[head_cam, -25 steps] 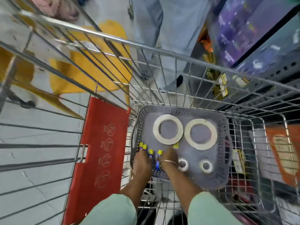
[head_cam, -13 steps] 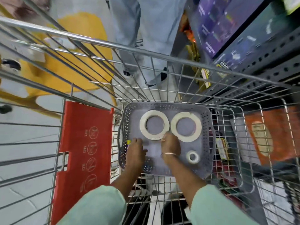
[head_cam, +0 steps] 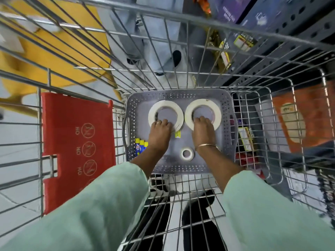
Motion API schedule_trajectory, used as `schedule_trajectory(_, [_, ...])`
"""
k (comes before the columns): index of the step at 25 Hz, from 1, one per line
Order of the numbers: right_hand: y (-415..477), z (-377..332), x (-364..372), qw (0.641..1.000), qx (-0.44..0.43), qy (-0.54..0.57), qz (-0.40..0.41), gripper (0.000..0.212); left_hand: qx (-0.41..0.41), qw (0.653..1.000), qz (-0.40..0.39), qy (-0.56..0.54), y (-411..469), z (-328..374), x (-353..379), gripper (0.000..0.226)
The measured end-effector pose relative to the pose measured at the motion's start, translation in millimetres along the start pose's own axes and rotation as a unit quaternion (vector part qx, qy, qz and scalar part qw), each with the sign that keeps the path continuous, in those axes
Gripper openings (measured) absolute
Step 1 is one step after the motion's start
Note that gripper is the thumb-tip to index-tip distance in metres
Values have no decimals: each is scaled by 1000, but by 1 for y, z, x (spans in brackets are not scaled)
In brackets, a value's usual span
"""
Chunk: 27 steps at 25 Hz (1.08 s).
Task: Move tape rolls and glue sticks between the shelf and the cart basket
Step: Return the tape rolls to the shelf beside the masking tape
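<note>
A grey perforated basket [head_cam: 226,113] sits inside the wire cart. Two large white tape rolls lie flat in its far half. My left hand [head_cam: 160,132] grips the near edge of the left large roll [head_cam: 164,107], fingers curled into its hole. My right hand [head_cam: 204,131] grips the near edge of the right large roll [head_cam: 204,105] the same way. A small white tape roll [head_cam: 187,153] lies between my wrists. Glue sticks [head_cam: 140,145] with yellow caps lie at the basket's left wall, and one more yellow-capped glue stick [head_cam: 177,134] lies between my hands.
The cart's wire walls [head_cam: 163,75] surround the basket. A red fold-down seat flap [head_cam: 78,142] is on the left. A grey metal shelf [head_cam: 290,38] with packaged goods stands on the right. Another person's legs [head_cam: 155,42] stand beyond the cart's front.
Both hands moved forward from the glue sticks at the basket's near edge onto the two large tape rolls. The glue sticks now lie loose at the left wall.
</note>
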State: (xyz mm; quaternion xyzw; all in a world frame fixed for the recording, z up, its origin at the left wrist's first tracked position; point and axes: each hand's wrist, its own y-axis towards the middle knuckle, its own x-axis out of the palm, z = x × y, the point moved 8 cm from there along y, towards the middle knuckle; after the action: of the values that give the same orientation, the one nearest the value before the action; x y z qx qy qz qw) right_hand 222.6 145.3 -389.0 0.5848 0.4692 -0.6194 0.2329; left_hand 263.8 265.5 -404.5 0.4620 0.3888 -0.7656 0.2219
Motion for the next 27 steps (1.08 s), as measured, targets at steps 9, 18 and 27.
schedule_trajectory(9, [-50, 9, -136, 999, -17, 17, 41, 38, 33, 990, 103, -89, -53, 42, -117, 15])
schedule_trajectory(18, [-187, 119, -340, 959, 33, 44, 277, 28, 228, 952, 203, -4, -120, 224, -239, 38])
schedule_trajectory(27, [-360, 350, -366, 874, 350, 117, 317, 37, 467, 881, 70, 23, -169, 525, -223, 41])
